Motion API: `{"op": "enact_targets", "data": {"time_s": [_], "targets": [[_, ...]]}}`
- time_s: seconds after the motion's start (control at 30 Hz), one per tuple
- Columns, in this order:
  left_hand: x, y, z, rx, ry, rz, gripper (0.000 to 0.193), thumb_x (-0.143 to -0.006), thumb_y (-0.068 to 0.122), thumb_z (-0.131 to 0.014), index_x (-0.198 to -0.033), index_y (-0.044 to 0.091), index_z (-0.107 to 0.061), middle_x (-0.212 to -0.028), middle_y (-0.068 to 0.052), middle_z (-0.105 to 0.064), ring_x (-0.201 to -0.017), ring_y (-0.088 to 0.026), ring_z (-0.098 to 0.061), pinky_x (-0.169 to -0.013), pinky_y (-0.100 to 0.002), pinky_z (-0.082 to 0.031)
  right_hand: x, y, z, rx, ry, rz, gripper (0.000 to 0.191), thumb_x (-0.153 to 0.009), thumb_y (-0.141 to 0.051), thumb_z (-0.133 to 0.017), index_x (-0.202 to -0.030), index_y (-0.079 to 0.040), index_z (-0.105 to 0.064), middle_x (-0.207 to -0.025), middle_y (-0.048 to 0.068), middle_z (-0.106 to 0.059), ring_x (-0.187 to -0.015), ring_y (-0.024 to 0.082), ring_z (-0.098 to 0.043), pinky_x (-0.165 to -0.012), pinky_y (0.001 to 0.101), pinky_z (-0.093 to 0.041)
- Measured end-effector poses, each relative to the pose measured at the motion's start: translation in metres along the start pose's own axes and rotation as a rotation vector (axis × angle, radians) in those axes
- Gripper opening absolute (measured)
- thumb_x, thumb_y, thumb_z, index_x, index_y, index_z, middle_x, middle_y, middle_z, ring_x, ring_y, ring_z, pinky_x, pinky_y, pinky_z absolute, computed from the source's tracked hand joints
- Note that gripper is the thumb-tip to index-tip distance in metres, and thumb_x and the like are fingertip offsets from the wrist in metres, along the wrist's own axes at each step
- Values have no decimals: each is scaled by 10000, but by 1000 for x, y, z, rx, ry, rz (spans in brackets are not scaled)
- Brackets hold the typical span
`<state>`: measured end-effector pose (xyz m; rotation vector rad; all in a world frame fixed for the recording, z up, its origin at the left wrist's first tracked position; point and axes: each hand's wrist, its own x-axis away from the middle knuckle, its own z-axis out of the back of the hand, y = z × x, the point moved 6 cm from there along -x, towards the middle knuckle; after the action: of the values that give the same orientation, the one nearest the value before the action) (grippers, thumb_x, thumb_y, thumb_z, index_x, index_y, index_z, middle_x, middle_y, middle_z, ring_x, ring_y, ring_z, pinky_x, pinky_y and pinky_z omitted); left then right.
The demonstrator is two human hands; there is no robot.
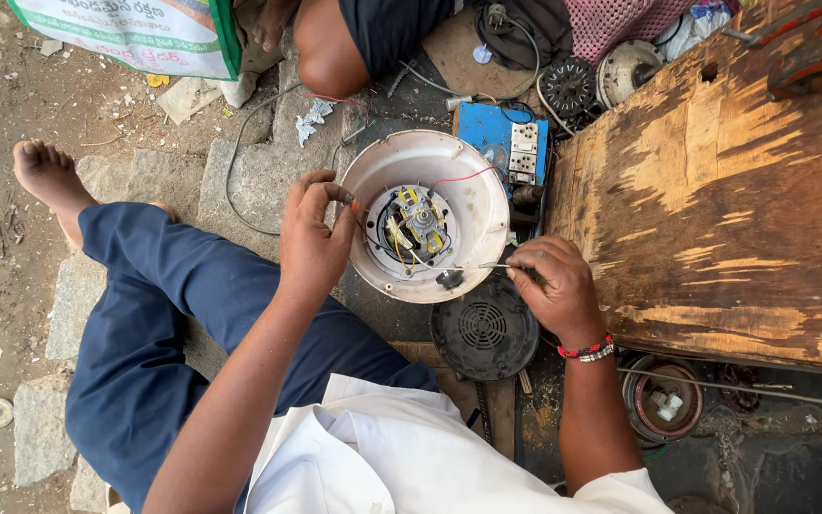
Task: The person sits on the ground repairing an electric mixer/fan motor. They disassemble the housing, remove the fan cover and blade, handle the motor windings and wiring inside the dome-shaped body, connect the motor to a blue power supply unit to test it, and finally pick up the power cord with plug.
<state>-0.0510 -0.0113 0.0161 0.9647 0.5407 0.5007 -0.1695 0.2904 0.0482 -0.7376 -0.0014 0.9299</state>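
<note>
Fingers, left hand (314, 238): curled at the left rim of the round white plastic appliance housing (473, 205), thumb and forefinger pinched narrow on something small at the rim; what exactly, could not tell.
Fingers, right hand (552, 284): closed around a thin metal tool, likely a screwdriver (492, 266), tip aimed into the housing.
Housing position: lay open side up on the stone paving (249, 181), between the two hands, just left of the worn wooden box (706, 190).
Inside housing: small electric motor with yellow-taped windings (416, 228) at centre, red wire (463, 176) and black wires looping around it.
Handling, judged: housing looked light, stiff but thin-walled, could crack if squeezed; best held at the rim. Wires soft and easily pulled off, so keep off them. Motor was the heavy part, so the shell probably tips if lifted by one edge.
Nearby: black round vented cover (484, 330) just below the housing, under the right hand; blue switch box with white sockets (516, 143) touching the housing's upper right.
Other: red bead bracelet (586, 350) on right wrist; second person's bare leg (330, 52) at top.
</note>
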Motion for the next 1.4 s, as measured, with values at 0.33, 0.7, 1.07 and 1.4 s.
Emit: {"op": "enact_targets", "data": {"time_s": [0.33, 0.7, 1.07, 1.4], "targets": [[6, 1, -4, -37, -55, 35, 261, -885, 147, -759, -1111, 59, -664, -1401, -176, -558, -1264, -365, -589, -999, -449, -495, -11, -21, 15, 4, 8, 44, 152, -854, -116, -813, -944, -55, -707, -1003, 88, -730, -1013, 288, -682, -909, 417, -522], [18, 3, -1, 21, -28, 22, 454, -850, 90, -765, -1256, 31, -571, -1321, -147, -565, -1205, -301, -630, -1015, -401, -517, -101, -76, -27, 185, -187, 360, 192, -831, -174, -793, -1007, -105, -763, -1045, 32, -710, -1096, 246, -629, -984, 440, -432], [20, 0, 1, 27, -22, 45, 195, -857, 115, -748, -1042, 67, -707, -1359, -177, -567, -1237, -360, -605, -1001, -436, -505, -120, -115, -56, 260, -265, 626, 92, -813, -172, -750, -901, -159, -730, -1045, -3, -689, -1147, 217, -629, -989, 440, -413], [11, 9, 12, 9, 61, -41, 184, -861, 113, -758, -1016, 32, -701, -1348, -221, -589, -1218, -408, -598, -997, -462, -500, -50, -147, -24, 298, -273, 267, 106, -854, -182, -771, -860, -91, -718, -836, 61, -713, -793, 248, -675, -754, 428, -488]]}}
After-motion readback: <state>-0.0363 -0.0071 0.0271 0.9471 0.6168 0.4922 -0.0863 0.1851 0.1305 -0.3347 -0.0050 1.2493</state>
